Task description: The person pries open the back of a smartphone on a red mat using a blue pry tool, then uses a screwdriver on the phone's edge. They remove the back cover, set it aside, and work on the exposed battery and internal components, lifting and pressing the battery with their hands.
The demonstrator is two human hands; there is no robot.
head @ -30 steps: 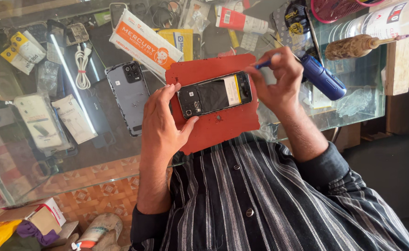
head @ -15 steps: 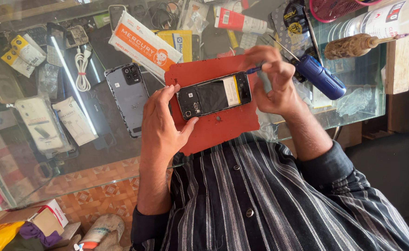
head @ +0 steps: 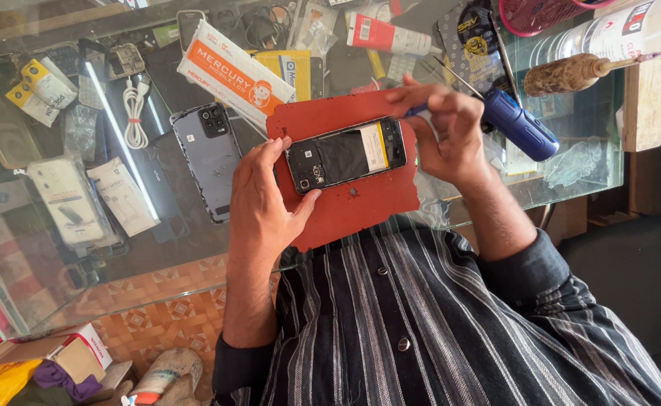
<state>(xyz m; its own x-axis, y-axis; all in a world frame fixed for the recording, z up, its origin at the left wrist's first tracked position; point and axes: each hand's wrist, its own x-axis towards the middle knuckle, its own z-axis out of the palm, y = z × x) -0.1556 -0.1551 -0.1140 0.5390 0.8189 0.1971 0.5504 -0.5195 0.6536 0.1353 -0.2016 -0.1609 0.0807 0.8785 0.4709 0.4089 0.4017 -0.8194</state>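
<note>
On the red mat at the worktop's centre lies an opened phone (back removed); the left hand steadies its nine-o'clock end, the right hand pinches a small blue-handled tool at three o'clock.

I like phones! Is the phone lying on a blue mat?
No, the opened phone lies on a red mat.
</note>
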